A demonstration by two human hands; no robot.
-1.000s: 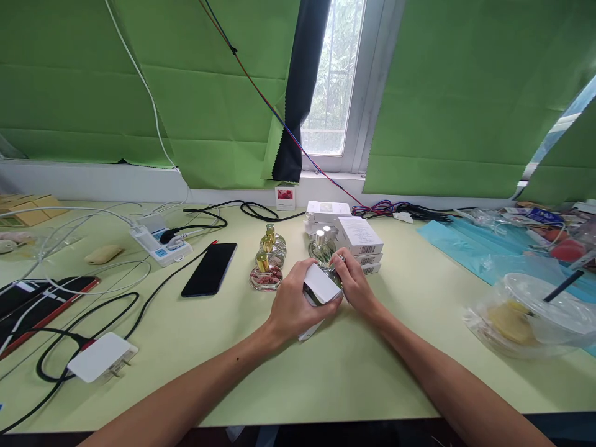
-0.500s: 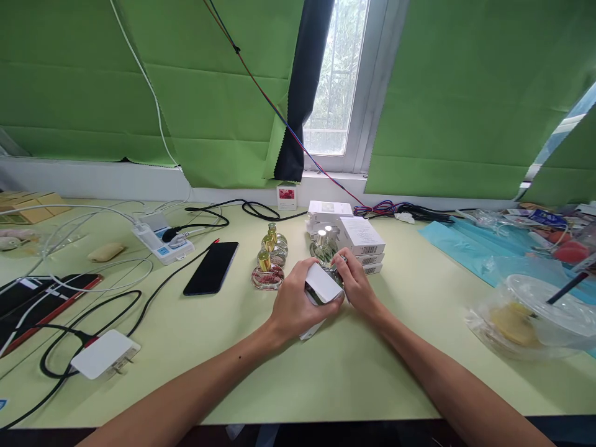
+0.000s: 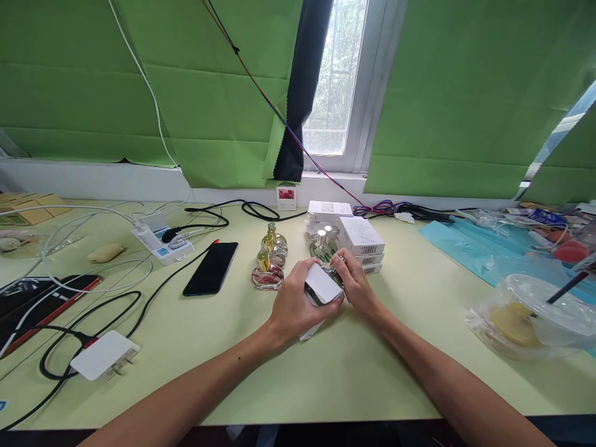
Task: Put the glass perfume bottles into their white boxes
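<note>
My left hand [image 3: 293, 298] is wrapped round a small white carton [image 3: 325, 284], tilted, with one end facing me. Under that hand, another white paper piece [image 3: 311, 331] sticks out near the tabletop. The fingers of my right hand [image 3: 352, 280] are closed at the silver top of a glass perfume bottle [image 3: 336, 275] beside the carton. Most of this bottle is hidden by both hands. Just behind stand silver-capped perfume bottles [image 3: 322, 247]. Left of my left hand, several gold-capped perfume bottles [image 3: 267, 277] stand in a row, the front one pinkish.
White cartons [image 3: 361, 234] are stacked behind my right hand. A black phone [image 3: 211, 268], a power strip [image 3: 162, 243] and a white charger [image 3: 105, 354] with cables lie to the left. A clear bagged cup [image 3: 521, 316] and a blue sheet [image 3: 465, 248] are at right.
</note>
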